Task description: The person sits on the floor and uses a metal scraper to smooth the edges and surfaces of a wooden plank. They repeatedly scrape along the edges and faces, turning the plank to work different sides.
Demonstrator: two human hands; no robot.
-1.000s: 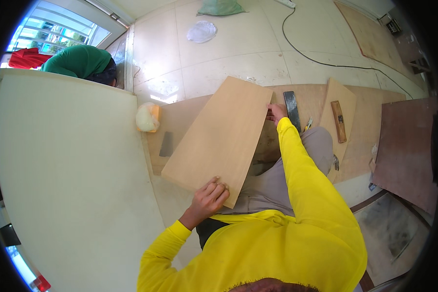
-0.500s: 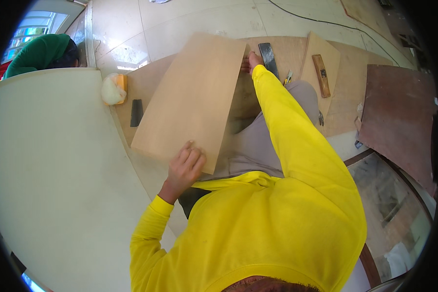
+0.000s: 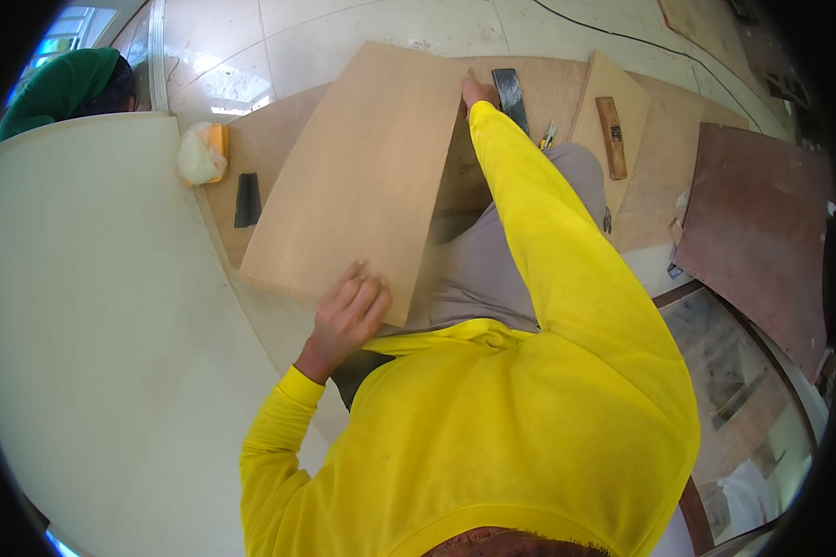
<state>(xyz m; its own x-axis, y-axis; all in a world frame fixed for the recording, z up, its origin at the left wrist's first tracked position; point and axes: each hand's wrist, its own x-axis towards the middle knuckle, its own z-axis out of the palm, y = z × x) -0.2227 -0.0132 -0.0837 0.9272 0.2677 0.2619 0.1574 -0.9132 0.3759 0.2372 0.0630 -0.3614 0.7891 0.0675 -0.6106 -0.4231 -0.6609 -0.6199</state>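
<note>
A light-brown rectangular wooden board (image 3: pixel 353 167) lies at a slant in front of me, its near end above my lap. My left hand (image 3: pixel 348 311) is closed at the near edge, with curled fingers resting on the board's face. At the far right edge my right hand (image 3: pixel 476 91) grips the board, its fingers partly hidden. Just right of that hand lies a long black bar (image 3: pixel 510 100), and a small yellow-and-dark cutter knife (image 3: pixel 548 136) is by my knee. A short black block (image 3: pixel 247 200) sits left of the board.
A wooden hand plane (image 3: pixel 611 137) rests on another pale board (image 3: pixel 599 107) at right. Beyond it stands a reddish-brown panel (image 3: pixel 757 223). A large white panel (image 3: pixel 84 278) fills the left, beside a plastic bag (image 3: pixel 201 154). A person in green (image 3: pixel 60 93) bends behind it.
The board has shifted slightly left and farther away, with both hands still on it. My view has also moved a little.
</note>
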